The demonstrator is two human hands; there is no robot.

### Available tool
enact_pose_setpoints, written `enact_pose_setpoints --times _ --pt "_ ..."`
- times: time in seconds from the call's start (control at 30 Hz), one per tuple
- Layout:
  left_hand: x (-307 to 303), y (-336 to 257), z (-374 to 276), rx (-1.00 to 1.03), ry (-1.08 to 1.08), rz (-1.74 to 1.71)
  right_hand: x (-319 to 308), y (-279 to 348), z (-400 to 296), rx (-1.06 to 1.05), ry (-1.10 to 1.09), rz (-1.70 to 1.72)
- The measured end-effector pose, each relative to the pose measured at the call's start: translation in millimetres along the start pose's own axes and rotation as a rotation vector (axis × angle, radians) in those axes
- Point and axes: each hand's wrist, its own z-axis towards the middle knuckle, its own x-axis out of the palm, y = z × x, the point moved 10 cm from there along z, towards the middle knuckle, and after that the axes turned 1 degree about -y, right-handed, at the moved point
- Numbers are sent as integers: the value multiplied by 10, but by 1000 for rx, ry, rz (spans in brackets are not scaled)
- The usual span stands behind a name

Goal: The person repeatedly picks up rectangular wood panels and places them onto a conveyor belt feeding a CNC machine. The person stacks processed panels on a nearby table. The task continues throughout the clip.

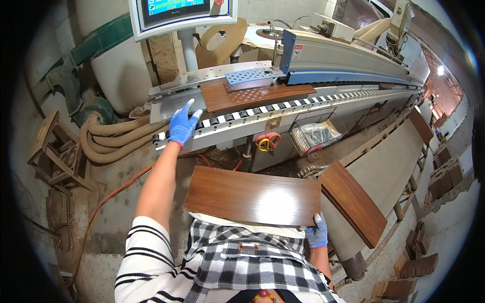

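Observation:
My left hand (pixel 183 123), in a blue knit glove, is spread over the near left end of the machine's roller track (pixel 227 117), holding nothing. Just right of it a brown wood panel (pixel 242 94) lies flat on the machine, its far part under a perforated blue plate (pixel 252 75). My right hand (pixel 316 230), gloved too, grips the near right corner of a second glossy brown panel (pixel 242 191), held level against my checked apron. The fingers beneath this panel are hidden. More brown panels (pixel 352 200) lie stacked at the end of the belt conveyor (pixel 390 151) on the right.
A control screen (pixel 174 7) stands above the machine's left end. Ribbed hoses (pixel 113 140) and a wooden stool (pixel 57 151) are at left. A wire basket (pixel 318 134) and a red and yellow tool (pixel 267 142) hang below the track. Boards (pixel 418 265) are piled at lower right.

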Motion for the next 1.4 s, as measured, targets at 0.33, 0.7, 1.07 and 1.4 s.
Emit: enact_pose_setpoints --times 0.33,0.7,1.07,1.4 --pt "-852 -274 -931 265 64 -204 288 457 213 -101 -10 52" --pt "-921 311 -1065 317 43 476 2008 129 1182 133 267 17" --pt "-953 659 -583 -95 29 585 1768 -210 1334 261 268 373" --pt "-604 527 -88 -238 64 551 -1260 -175 263 99 -401 397"
